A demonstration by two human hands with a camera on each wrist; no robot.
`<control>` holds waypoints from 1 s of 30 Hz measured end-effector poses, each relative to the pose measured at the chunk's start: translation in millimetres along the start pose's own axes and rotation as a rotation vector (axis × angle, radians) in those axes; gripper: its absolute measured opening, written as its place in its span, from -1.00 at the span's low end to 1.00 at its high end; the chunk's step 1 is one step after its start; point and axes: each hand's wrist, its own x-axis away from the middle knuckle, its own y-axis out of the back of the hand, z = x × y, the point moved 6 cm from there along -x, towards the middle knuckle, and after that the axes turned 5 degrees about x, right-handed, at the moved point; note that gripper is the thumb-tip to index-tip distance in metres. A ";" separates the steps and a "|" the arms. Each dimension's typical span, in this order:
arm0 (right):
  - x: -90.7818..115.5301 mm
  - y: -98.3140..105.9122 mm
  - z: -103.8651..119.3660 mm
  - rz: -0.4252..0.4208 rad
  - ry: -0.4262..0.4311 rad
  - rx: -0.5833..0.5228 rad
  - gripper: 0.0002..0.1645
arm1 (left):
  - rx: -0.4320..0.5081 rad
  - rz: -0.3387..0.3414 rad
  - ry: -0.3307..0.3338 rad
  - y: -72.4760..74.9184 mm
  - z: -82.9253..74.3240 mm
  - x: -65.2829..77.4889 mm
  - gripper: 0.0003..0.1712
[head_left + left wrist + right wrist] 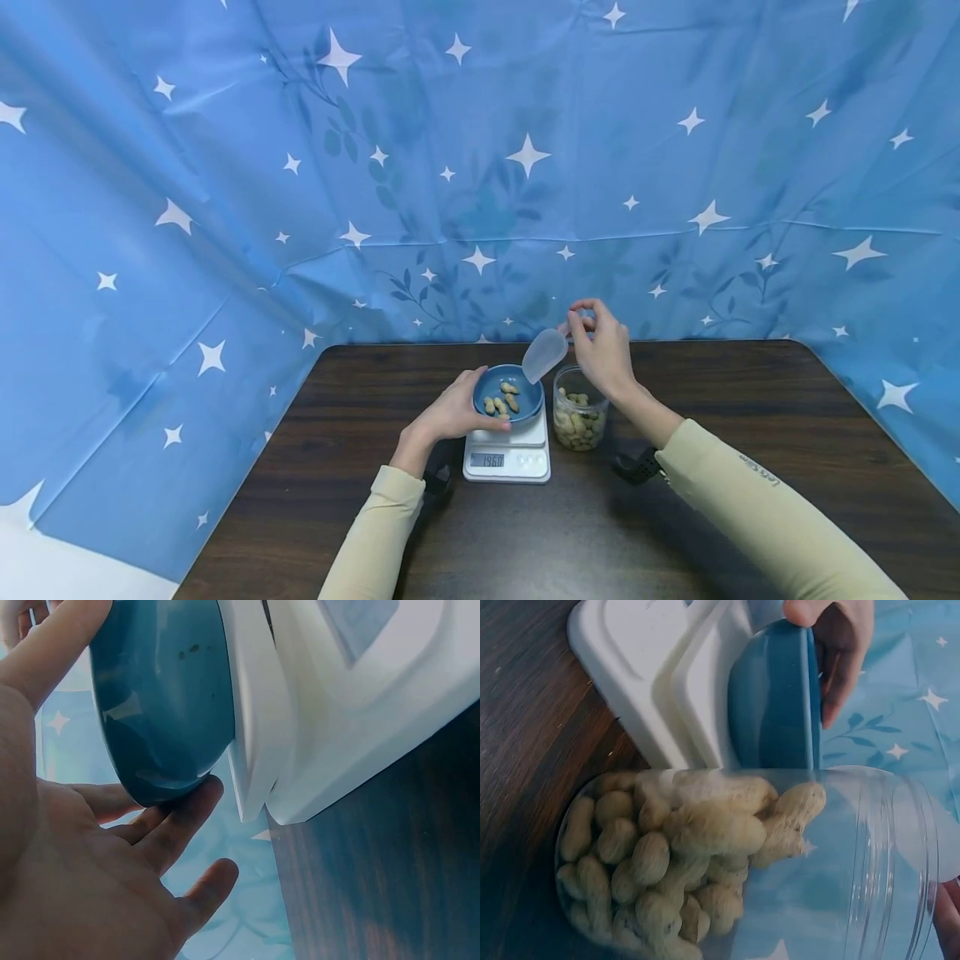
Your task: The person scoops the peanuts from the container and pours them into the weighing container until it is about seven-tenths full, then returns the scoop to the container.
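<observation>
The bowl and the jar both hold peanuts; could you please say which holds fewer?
The blue bowl on the scale, held by the left hand: only a few peanuts lie inside, while the clear jar holds many.

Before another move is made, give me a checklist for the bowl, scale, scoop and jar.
1. Blue bowl on the scale: ok, it sits on top with peanuts inside.
2. Bowl free of contact for weighing: not ok, the left hand grips it.
3. Scoop held: ok, in the right hand, at the bowl's edge.
4. Jar open and stocked: ok, no lid on, peanuts inside.
5. Exact display reading: cannot tell, digits too small.
</observation>
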 end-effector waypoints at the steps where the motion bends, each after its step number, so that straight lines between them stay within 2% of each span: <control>1: 0.5 0.9 1.5 0.002 0.018 -0.001 -0.68 | 0.004 0.000 0.000 -0.2 0.0 -0.1 0.31; 7: 2.7 12.7 10.4 -0.014 0.124 0.014 -0.71 | -0.002 0.008 0.009 -1.9 0.7 -0.1 0.33; 12: 0.3 25.2 15.1 -0.042 0.160 0.010 -0.72 | -0.004 0.009 0.013 -1.6 0.0 -0.2 0.34; 22: -0.7 39.8 15.4 -0.051 0.134 -0.017 -0.71 | -0.002 0.006 0.008 -1.6 1.3 0.0 0.34; 30: 1.7 52.9 20.3 -0.063 0.127 -0.053 -0.75 | -0.041 -0.049 -0.078 -1.5 -9.9 1.9 0.25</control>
